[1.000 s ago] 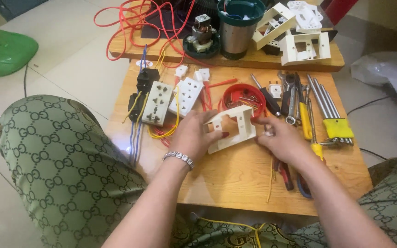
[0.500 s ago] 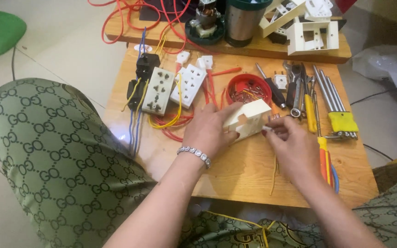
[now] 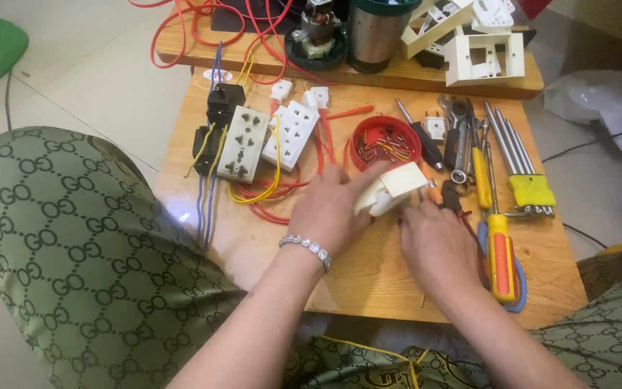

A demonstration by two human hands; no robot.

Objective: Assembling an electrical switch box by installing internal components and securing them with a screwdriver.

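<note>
Cream plastic socket frame (image 3: pixel 391 189), flat on the wooden table (image 3: pixel 368 281) a second ago, now stands tilted up in the left hand (image 3: pixel 336 212), fingers closed round its near edge. The right hand (image 3: pixel 437 241) pinches at its lower corner. Just beyond the grip sits a round red lid (image 3: pixel 385 140) of screws; no labels legible.

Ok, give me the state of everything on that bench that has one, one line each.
left hand: gripping the cream socket frame, tilted up off the table.
right hand: fingertips at the frame's right edge; whether it holds anything is hidden.
red round tub: open, small parts inside.
white socket modules: lying face up, wired.
yellow-handled screwdriver: lying flat, untouched.
hex key set: lying flat in its yellow holder.
</note>
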